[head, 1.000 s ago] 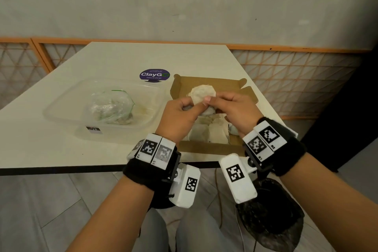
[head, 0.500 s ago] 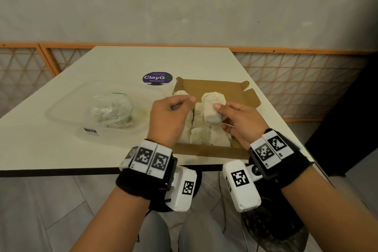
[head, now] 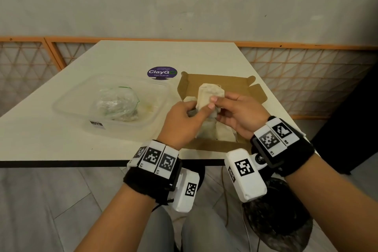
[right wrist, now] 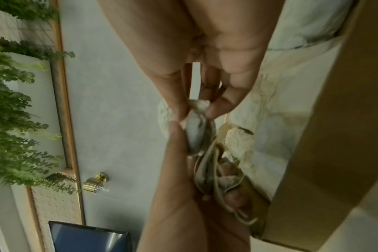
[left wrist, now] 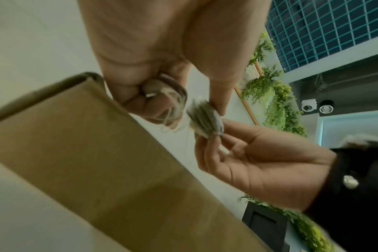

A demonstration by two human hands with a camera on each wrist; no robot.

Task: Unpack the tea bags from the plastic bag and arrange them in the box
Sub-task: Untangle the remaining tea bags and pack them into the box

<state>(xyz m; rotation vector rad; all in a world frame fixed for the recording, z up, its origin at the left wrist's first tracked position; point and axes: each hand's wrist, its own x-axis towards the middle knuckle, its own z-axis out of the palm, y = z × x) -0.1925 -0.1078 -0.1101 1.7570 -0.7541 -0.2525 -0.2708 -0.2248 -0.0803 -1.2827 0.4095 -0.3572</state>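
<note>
An open brown cardboard box (head: 235, 84) lies on the table with several pale tea bags (head: 224, 134) laid in it. Above the box both hands hold one tea bag (head: 210, 96) upright. My left hand (head: 184, 120) presses its thumb on the bag's lower edge and keeps more tea bags (left wrist: 164, 95) curled in its fingers. My right hand (head: 239, 114) pinches the same bag (right wrist: 194, 129) between thumb and fingertips. The crumpled clear plastic bag (head: 116, 104) sits in a clear tub (head: 81, 96) to the left.
A purple round ClayGo sticker (head: 162, 72) lies on the table (head: 61, 139) behind the tub. An orange lattice fence (head: 306, 67) runs behind and beside the table. The table's front edge is just under my wrists.
The hands came together, parted with the right hand holding a bag, and now meet again on one flattened tea bag raised above the box.
</note>
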